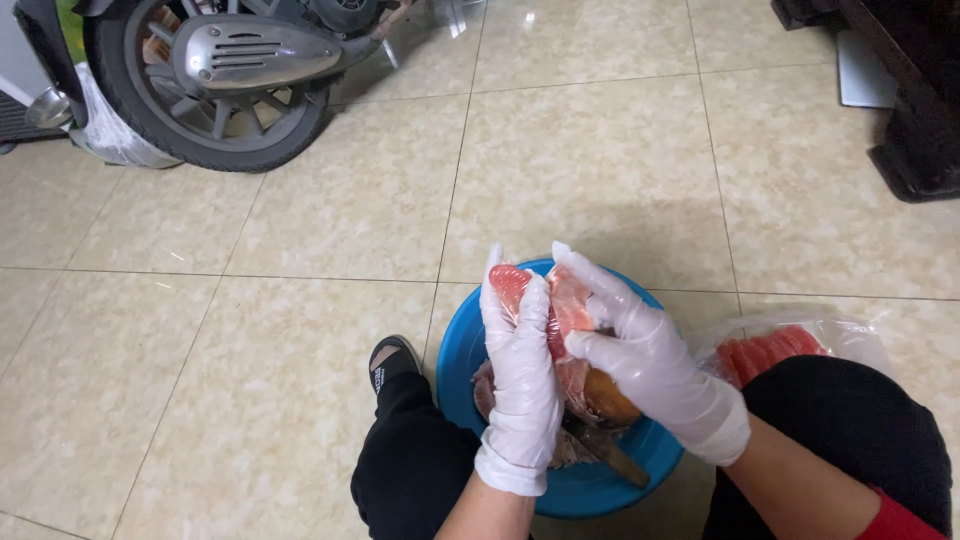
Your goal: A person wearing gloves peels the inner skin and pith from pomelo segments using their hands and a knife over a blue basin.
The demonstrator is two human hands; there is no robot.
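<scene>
1. The left hand [520,365] wears a white glove. Its fingers are curled around a pink fruit piece [540,292].
2. The right hand [640,355] wears a white glove too. It pinches the same pink fruit piece from the other side.
3. The fruit piece is held up in the air, right above a blue bowl [462,355] on the tiled floor [300,330].
4. Peels and a knife [610,452] lie in the bowl.
5. A clear bag of pink fruit pieces [775,345] sits near the right knee.
6. A scooter wheel [215,85] stands far off.
</scene>
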